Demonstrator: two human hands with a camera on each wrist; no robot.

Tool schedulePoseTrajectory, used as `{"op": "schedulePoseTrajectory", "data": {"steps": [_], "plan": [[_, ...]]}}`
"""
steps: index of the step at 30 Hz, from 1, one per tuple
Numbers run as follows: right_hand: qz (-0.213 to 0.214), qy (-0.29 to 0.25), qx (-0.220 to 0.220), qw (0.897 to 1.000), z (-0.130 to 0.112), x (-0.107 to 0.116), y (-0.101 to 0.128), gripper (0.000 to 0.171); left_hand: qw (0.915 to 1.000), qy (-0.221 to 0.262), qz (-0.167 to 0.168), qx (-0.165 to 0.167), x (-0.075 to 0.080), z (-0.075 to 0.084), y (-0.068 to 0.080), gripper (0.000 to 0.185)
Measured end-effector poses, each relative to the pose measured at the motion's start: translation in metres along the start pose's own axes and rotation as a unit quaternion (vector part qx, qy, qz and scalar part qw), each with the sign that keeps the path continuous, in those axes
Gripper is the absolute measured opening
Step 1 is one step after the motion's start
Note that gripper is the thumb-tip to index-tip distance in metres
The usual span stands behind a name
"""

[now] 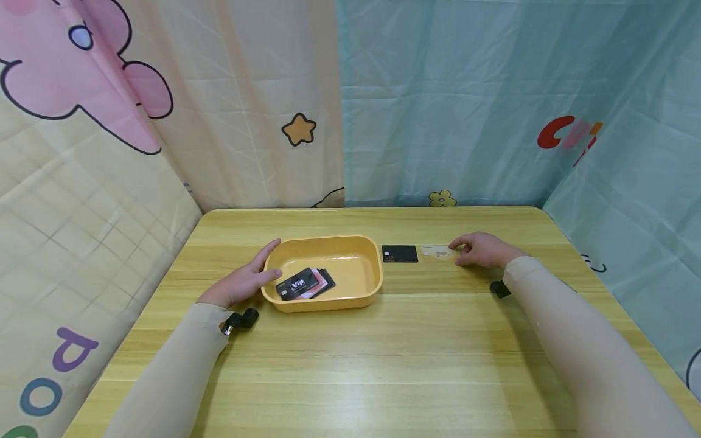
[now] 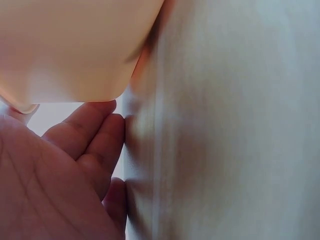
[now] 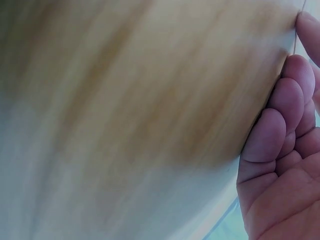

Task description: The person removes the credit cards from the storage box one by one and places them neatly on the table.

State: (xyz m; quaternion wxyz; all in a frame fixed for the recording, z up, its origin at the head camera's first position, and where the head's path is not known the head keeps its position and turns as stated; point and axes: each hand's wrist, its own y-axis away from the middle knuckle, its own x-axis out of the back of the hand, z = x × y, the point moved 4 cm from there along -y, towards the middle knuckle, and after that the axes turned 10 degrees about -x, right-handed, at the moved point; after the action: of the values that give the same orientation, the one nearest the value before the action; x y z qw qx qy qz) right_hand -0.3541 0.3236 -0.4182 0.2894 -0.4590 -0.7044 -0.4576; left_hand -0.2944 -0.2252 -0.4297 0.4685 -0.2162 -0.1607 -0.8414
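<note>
A shallow yellow plastic bin stands on the table left of centre. My left hand holds its left end, the thumb over the rim and the fingers along the outer wall; in the left wrist view the fingers lie beside the bin's wall, low against the table. Several cards, a black VIP card on top, lie overlapping inside the bin. My right hand pinches the right end of a pale gold card lying flat on the table, its other fingers curled against the tabletop. That card's right edge is hidden.
A black VIP card lies flat between the bin and the gold card. The wooden table ends at the back against printed curtains, which also hang at both sides. A black wrist device sits under the left wrist.
</note>
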Motion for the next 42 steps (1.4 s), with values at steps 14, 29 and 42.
{"op": "schedulePoseTrajectory", "data": {"steps": [14,29,42], "plan": [[0.0,-0.001,0.001,1.0,-0.003,0.0,0.002,0.052,1.0,0.0,0.0,-0.001,0.0,0.0,0.002,0.081],[-0.007,-0.027,-0.005,1.0,-0.002,0.002,0.002,0.054,1.0,-0.005,0.003,0.0,0.0,-0.001,0.003,0.081],[0.026,-0.012,0.028,0.999,-0.034,0.024,0.004,0.065,0.9999,-0.015,-0.001,-0.003,0.001,0.004,0.002,0.08]]}}
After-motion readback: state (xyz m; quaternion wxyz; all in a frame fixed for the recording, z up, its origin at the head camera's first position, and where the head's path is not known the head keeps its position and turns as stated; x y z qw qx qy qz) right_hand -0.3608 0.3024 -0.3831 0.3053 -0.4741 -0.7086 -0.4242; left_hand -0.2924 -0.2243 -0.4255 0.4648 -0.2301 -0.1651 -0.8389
